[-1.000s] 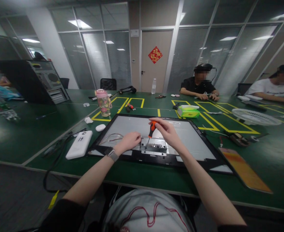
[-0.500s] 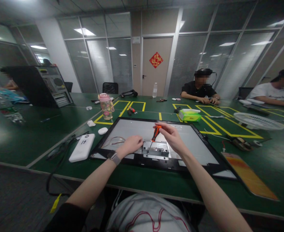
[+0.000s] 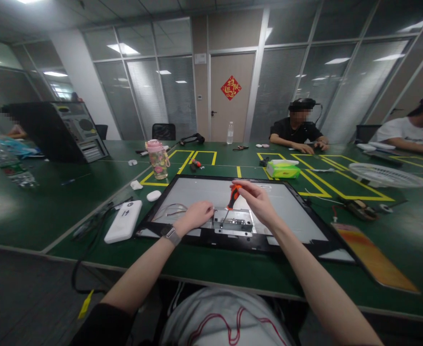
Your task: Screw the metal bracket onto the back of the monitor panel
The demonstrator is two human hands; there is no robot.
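A flat display panel [image 3: 294,218] with a pale back and black frame lies on the table before me. Near its front edge sits a silver metal bracket [image 3: 245,215] with small parts along its middle. My right hand [image 3: 254,196] grips an orange and black screwdriver [image 3: 234,196] by its handle. Its thin shaft slants down to the left into the bracket, where the tip is too small to make out. My left hand [image 3: 196,215] rests on the panel, fingers curled and pressed together against the bracket's left end. Thin cables [image 3: 171,209] lie behind that hand.
Left of the panel are a white power bank [image 3: 124,221], a white case [image 3: 154,195] and a pink-lidded bottle [image 3: 157,161]. An orange-yellow strip [image 3: 375,257] lies at the right. Behind are a green tissue pack [image 3: 282,169] and a white fan grille [image 3: 386,174]. Co-workers sit across.
The view has shifted slightly. My right hand and the screwdriver have moved only a little, with the tip still at the bracket. My left hand stays at the bracket's left end.
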